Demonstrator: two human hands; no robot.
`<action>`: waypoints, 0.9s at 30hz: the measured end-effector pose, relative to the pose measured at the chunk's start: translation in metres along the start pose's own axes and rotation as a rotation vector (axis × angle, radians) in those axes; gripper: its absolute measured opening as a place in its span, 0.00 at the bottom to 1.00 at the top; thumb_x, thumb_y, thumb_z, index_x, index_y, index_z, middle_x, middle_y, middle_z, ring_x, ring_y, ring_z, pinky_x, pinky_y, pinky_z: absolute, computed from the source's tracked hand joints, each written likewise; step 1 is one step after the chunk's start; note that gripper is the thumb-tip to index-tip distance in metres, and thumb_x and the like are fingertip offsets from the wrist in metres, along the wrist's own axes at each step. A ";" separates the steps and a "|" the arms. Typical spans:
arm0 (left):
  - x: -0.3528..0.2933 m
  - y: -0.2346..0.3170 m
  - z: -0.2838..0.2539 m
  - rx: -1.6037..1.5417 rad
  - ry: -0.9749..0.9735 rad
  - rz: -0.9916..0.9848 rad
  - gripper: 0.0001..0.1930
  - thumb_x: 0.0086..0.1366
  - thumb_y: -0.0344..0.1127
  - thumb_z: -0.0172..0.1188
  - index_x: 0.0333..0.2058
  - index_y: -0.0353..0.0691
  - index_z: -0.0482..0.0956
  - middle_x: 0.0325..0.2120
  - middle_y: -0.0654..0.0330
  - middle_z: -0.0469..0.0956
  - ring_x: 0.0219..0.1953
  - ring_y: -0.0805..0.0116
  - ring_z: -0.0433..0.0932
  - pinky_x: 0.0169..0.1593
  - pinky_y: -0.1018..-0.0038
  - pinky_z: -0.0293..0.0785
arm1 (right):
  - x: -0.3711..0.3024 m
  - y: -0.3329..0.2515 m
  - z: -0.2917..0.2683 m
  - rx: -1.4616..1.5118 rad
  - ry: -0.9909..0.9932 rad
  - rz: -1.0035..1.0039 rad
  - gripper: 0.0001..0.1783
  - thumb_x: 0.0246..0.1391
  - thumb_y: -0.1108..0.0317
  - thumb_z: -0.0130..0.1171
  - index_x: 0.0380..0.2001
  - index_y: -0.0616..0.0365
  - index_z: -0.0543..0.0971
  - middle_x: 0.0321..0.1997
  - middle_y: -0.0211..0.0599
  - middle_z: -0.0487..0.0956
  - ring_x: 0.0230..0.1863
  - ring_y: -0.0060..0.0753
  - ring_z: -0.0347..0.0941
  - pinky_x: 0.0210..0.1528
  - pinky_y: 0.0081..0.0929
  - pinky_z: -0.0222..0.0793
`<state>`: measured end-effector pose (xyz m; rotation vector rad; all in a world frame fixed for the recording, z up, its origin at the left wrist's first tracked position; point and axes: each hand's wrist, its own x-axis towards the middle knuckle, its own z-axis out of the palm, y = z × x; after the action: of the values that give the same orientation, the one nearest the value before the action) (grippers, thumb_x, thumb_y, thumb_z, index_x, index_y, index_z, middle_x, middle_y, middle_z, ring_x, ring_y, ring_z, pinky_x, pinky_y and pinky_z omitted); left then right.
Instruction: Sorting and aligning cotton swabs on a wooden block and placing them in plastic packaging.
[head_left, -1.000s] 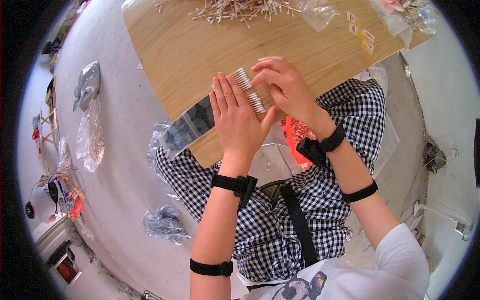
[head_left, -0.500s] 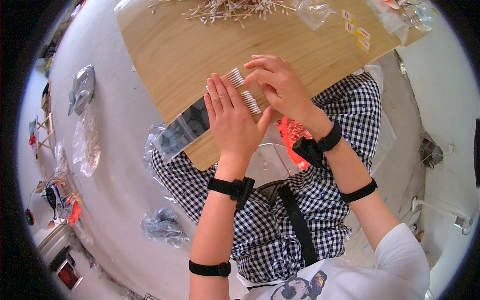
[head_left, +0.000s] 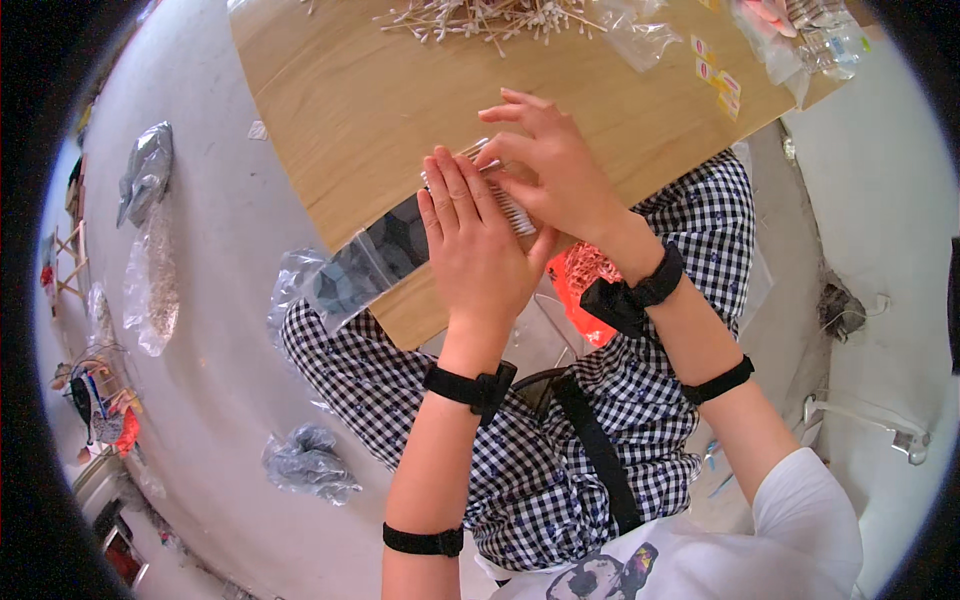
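Note:
My left hand [head_left: 478, 245] lies flat, fingers stretched out together, over a row of white-tipped cotton swabs [head_left: 516, 214] and the end of a clear bag with a dark pattern [head_left: 395, 238]. Only the swab ends show beside its fingers; the rest is hidden. Close on its right is my right hand [head_left: 560, 165], thumb and index finger pinched at a cotton swab [head_left: 490, 167] by the row's upper end. Its other fingers are raised. At the far side of the wooden table [head_left: 350, 110] lies a loose heap of cotton swabs [head_left: 490, 18].
Small yellow-and-white labels [head_left: 718, 78] and a clear plastic bag [head_left: 640, 35] lie at the far right of the table. An orange-red bag [head_left: 582, 285] hangs below the near edge, by my lap. Crumpled grey plastic [head_left: 310, 465] is on the floor at left.
My right thumb and index finger have come down and closed at the swabs' upper end. My left hand stays flat over the row. The whole view has shifted slightly.

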<state>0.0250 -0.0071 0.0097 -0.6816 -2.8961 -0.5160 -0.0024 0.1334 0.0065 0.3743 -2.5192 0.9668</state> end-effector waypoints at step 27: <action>-0.007 -0.049 -0.037 -1.582 0.504 -0.464 0.28 0.75 0.48 0.32 0.64 0.31 0.57 0.66 0.54 0.58 0.69 0.64 0.53 0.70 0.67 0.45 | 0.000 -0.041 0.047 -0.448 -0.089 0.068 0.25 0.63 0.68 0.42 0.63 0.58 0.61 0.69 0.46 0.58 0.73 0.49 0.46 0.72 0.47 0.41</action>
<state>0.0105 -0.0640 0.0287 0.1347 -1.6248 -2.5432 0.0003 0.0716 -0.0022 0.1973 -2.7451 0.3905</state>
